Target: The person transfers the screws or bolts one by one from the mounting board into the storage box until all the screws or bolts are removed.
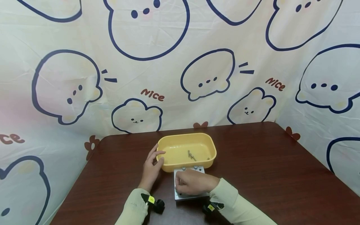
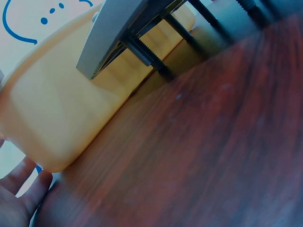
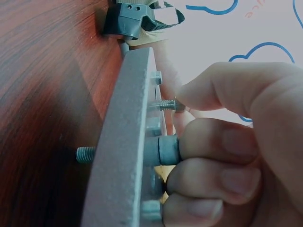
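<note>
My right hand (image 1: 194,182) is over a grey metal plate (image 1: 177,196). In the right wrist view its thumb and forefinger pinch the head of a small bolt (image 3: 166,105), whose threaded shank stands partly out of the plate. The other fingers curl beside a thicker bolt (image 3: 169,150), its threaded end showing on the plate's far side. My left hand (image 1: 150,170) rests at the left end of a yellow plastic tub (image 1: 185,166), fingers loosely extended against its rim. Several screws (image 1: 192,155) lie in the tub.
The plate stands raised on long threaded bolts (image 2: 142,51) over the dark wooden table (image 1: 267,175), close to the tub's near side. A patterned cloth (image 1: 174,78) hangs behind and beside the table. Each wrist carries a black camera (image 1: 159,206).
</note>
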Available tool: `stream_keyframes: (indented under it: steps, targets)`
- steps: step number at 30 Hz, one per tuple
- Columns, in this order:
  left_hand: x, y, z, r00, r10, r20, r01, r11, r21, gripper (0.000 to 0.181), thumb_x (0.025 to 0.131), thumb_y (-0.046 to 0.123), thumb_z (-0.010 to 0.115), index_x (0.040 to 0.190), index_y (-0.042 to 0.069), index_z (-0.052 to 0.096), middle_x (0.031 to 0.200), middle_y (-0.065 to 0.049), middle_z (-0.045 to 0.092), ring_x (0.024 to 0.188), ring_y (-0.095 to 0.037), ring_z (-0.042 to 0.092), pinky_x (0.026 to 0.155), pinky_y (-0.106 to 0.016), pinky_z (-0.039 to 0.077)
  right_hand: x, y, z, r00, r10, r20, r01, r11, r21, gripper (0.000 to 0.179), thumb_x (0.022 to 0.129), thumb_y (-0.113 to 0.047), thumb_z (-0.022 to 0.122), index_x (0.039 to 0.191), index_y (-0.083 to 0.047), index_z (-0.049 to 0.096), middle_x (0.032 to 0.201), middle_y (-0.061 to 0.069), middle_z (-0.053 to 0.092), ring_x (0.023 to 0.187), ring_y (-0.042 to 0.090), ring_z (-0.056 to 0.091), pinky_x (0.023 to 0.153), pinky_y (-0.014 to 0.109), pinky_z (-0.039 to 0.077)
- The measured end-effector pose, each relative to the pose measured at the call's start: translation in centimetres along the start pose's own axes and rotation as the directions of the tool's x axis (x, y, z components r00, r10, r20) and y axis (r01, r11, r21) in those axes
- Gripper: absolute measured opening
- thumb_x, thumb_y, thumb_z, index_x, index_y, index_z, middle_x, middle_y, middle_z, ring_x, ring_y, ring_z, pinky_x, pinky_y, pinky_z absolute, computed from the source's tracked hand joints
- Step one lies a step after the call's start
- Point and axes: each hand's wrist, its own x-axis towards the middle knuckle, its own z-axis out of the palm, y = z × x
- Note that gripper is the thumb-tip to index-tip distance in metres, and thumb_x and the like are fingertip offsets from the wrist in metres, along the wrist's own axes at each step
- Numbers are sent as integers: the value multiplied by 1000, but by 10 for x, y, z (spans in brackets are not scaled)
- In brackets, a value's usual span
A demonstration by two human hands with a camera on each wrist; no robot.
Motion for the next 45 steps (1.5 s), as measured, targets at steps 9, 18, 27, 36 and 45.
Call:
stream_keyframes:
  steps: [9,18,27,36,45]
  targets:
    - [0,-1,-1,1000,5,10,-5,1000,-9,25,92,20,59,115,16,67,150,19,32,142,-15,25,109,-43,35,0,-1,0,1000,3,-1,-3,1000,3,8,95,-17,54,88,-19,58,61,-14,53,49,-2,47,48,16,43]
    - [0,-2,-1,1000,1,7,-1,1000,-3,25,92,21,59,115,17,67,150,19,32,142,-16,26,109,-44,35,-1,-2,-1,1000,18,0,-18,1000,24,5,95,-18,56,91,-19,58,68,-13,56,55,0,50,51,18,46]
    - [2,-2,0,1000,1,10,-1,1000,2,24,91,23,59,113,21,67,150,21,31,142,-16,25,109,-44,35,-3,-3,-5,999,34,-3,-33,998,61,4,94,-18,57,97,-16,59,71,-12,57,55,1,51,51,19,47]
    - [2,-3,0,1000,15,4,-15,1000,11,24,91,23,58,113,20,67,150,20,32,142,-15,25,109,-44,35,-2,-4,-5,1000,20,-21,-19,998,64,5,94,-18,57,99,-16,57,70,-10,56,56,2,52,51,20,47]
    - [2,-2,0,1000,4,-1,-4,1000,1,24,91,23,58,113,20,68,149,20,32,142,-15,25,108,-43,36,-1,-6,-5,999,-4,-52,4,1000,5,4,93,-19,58,93,-15,57,70,-12,54,57,1,50,51,18,46]
